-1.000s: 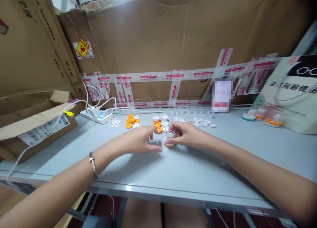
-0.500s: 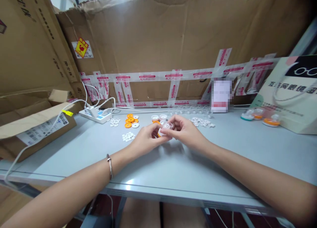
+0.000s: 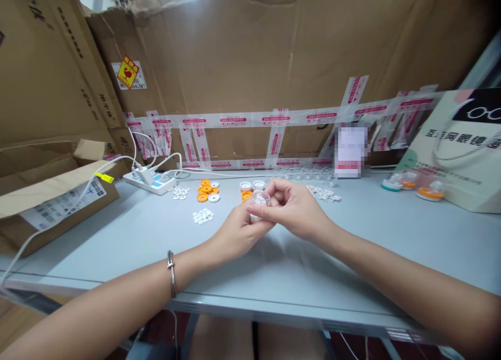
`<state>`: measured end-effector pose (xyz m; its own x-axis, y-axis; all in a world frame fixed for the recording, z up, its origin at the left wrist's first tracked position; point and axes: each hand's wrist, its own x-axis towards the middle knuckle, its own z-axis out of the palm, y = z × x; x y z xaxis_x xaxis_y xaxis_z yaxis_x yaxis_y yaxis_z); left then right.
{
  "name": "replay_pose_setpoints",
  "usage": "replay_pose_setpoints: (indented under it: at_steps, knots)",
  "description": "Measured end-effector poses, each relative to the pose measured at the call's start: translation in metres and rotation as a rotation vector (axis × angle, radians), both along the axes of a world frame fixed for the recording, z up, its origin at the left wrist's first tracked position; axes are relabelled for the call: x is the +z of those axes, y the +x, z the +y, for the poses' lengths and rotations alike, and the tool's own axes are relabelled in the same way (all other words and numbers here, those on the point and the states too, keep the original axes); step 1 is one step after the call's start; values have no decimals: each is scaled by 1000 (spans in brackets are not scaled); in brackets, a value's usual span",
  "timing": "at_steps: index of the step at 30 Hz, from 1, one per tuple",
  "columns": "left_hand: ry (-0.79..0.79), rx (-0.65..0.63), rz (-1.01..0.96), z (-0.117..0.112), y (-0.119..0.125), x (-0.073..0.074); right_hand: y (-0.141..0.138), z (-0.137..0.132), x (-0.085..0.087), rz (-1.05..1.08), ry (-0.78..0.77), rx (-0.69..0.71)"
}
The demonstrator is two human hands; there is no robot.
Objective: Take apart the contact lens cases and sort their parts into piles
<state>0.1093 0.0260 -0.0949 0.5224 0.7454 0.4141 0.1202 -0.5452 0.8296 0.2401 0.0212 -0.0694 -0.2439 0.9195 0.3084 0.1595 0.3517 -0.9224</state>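
My left hand [image 3: 237,232] and my right hand [image 3: 291,207] meet above the middle of the grey table [image 3: 274,276]. Together they pinch a small clear plastic cup [image 3: 260,199], lifted off the table. Both sets of fingers are curled round it. Just behind the hands lie orange and white caps [image 3: 250,188]. A small heap of white discs [image 3: 203,216] lies to the left of my left hand. A metal bangle [image 3: 171,273] sits on my left wrist.
Orange rings [image 3: 205,189] and more white discs [image 3: 180,192] lie near a white power strip [image 3: 148,181]. White parts [image 3: 324,193] lie right of the hands. A paper bag [image 3: 462,146] with finished pieces [image 3: 410,183] stands far right. Cardboard walls [image 3: 274,62] and a box [image 3: 50,203] border the table.
The cup with an orange base stood on the table under my right hand; now both hands hold a clear cup lifted up. My left hand moved off the table, uncovering the white discs.
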Motion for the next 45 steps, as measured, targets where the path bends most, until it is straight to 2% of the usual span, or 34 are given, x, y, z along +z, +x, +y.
replay_pose_setpoints:
  at_steps: [4,7,9,11,15,18,21,24,29,31,38,41,42,45]
  knots:
    - [-94,-102,-41,-3,-6,6,4,-4,11,14,-3,87]
    - [-248,-230,26,-3,-11,9,9,-2,13,-26,-28,239]
    - [-258,-241,77,-1,-12,8,12,-1,12,-104,-17,314]
    - [-172,-179,95,1,-10,4,12,0,9,-225,40,261]
    - [-58,-62,105,4,-5,-4,8,-2,3,-468,142,11]
    - [-81,-73,63,4,-4,-4,6,-2,1,-448,137,41]
    - [-151,-158,38,5,-7,-1,6,-2,1,-408,130,132]
    - [-264,-231,111,9,-13,-1,9,-1,0,-437,137,198]
    - [-511,-457,169,15,-20,-3,16,1,-3,-441,164,381]
    - [-553,-499,178,17,-21,-4,18,3,-3,-415,170,425]
    - [-398,-343,245,15,-20,1,24,9,3,-336,132,421]
    - [-364,-252,278,11,-20,5,37,20,9,-290,152,321]
    - [-370,-228,283,10,-20,7,45,27,11,-268,170,232]
    - [-417,-204,278,6,-21,9,81,53,12,-245,214,-156]
